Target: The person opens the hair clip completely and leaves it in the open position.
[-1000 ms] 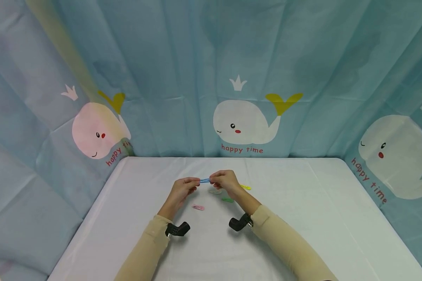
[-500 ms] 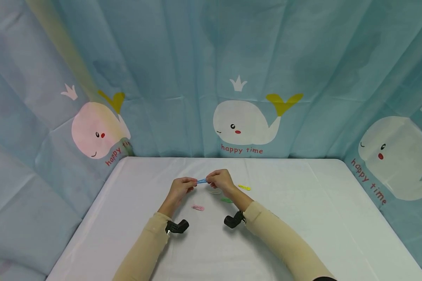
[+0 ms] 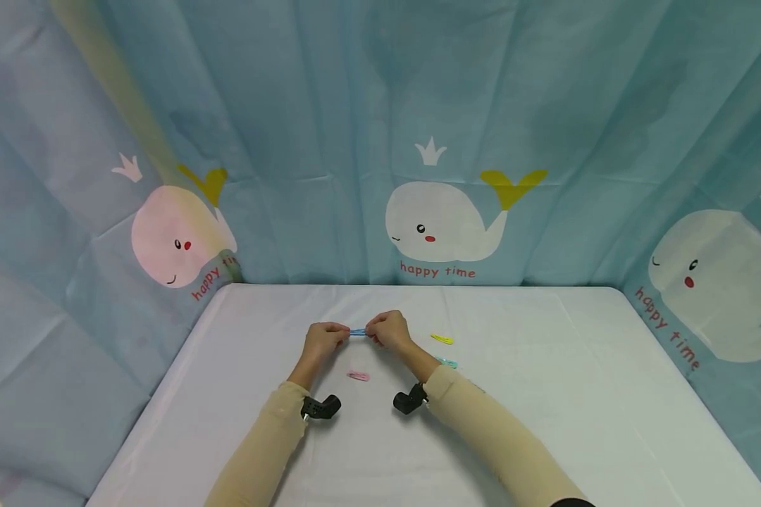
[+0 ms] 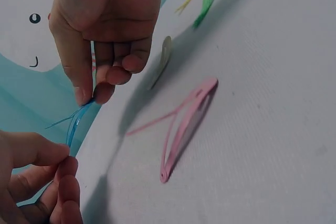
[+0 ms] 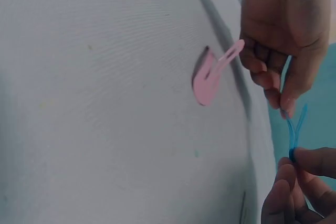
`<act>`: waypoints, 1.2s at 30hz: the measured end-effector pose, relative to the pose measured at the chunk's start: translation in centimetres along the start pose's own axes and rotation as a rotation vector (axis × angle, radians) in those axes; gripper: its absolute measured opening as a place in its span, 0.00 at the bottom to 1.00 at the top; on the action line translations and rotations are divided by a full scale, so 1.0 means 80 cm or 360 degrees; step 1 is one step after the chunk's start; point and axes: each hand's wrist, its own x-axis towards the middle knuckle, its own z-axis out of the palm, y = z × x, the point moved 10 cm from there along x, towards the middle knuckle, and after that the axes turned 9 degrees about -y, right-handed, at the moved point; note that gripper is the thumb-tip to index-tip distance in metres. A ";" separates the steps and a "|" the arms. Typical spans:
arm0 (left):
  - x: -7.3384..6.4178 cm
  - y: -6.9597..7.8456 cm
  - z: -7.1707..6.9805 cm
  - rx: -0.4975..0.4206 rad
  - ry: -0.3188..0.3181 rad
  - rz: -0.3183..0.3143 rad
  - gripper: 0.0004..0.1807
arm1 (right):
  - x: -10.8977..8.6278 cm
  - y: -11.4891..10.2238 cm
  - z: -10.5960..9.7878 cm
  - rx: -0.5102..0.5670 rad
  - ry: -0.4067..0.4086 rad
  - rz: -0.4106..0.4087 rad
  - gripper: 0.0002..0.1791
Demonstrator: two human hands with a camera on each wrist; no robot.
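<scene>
A blue snap hair clip (image 3: 358, 332) is held above the table between two hands, its thin arm sprung away from its frame in the left wrist view. My left hand (image 3: 320, 343) pinches one end between thumb and fingers. At the other end, the thumb and index finger of my right hand (image 3: 390, 329) grip it. Below the hands lies a pink hair clip (image 4: 186, 124), snapped apart, on the white cloth. A pale grey clip (image 4: 164, 59) and a green clip (image 4: 206, 4) show in the left wrist view; the right arm hides them in the head view.
A yellow clip (image 3: 442, 339) and a turquoise clip (image 3: 447, 362) lie to the right of the right wrist. The white table (image 3: 545, 408) ends at a blue curtain (image 3: 317, 225) with whale prints behind and at both sides. Each wrist carries a black camera.
Both hands have shifted a little left with the blue clip. The right forearm has swung left, now covering the pale and green clips and uncovering the turquoise one.
</scene>
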 end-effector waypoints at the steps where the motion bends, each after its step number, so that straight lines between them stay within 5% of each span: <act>1: 0.000 0.000 0.000 0.0049 0.0010 -0.0001 0.09 | 0.001 0.001 0.001 -0.0013 0.0005 0.0002 0.04; 17: 0.000 0.004 0.004 0.0559 0.0060 0.0066 0.05 | -0.002 -0.021 0.014 -0.0761 0.0172 -0.0230 0.05; 36: 0.000 0.007 0.007 0.0645 0.0066 0.0100 0.05 | 0.000 -0.027 0.015 -0.0856 0.0111 -0.0249 0.05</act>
